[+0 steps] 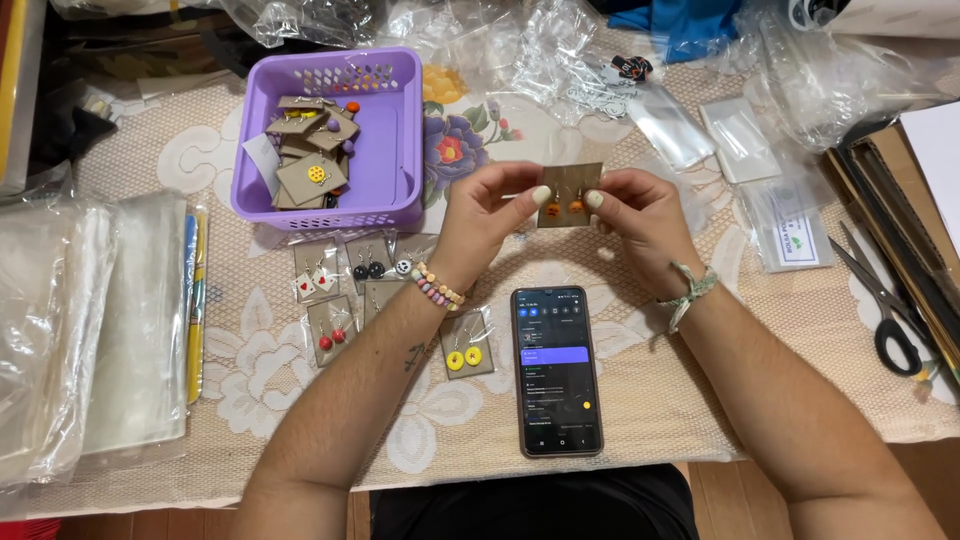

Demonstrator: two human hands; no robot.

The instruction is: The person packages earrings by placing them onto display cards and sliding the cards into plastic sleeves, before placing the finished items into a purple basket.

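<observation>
1. Left hand [487, 215] and right hand [640, 215] both pinch one brown earring card [570, 194] by its side edges, so the orange earrings hang clear.
2. Card is held above the worktop [660, 400], just beyond the phone [556, 369].
3. Purple basket [385, 160] holds loose cards; bagged pairs [335, 300] lie in front of it.

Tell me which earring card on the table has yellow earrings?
The bagged earring card lying just left of the phone, under the left forearm. Its two round earrings are yellow; the other cards nearby carry red, black or white pieces, and the held card has orange ones.
</observation>
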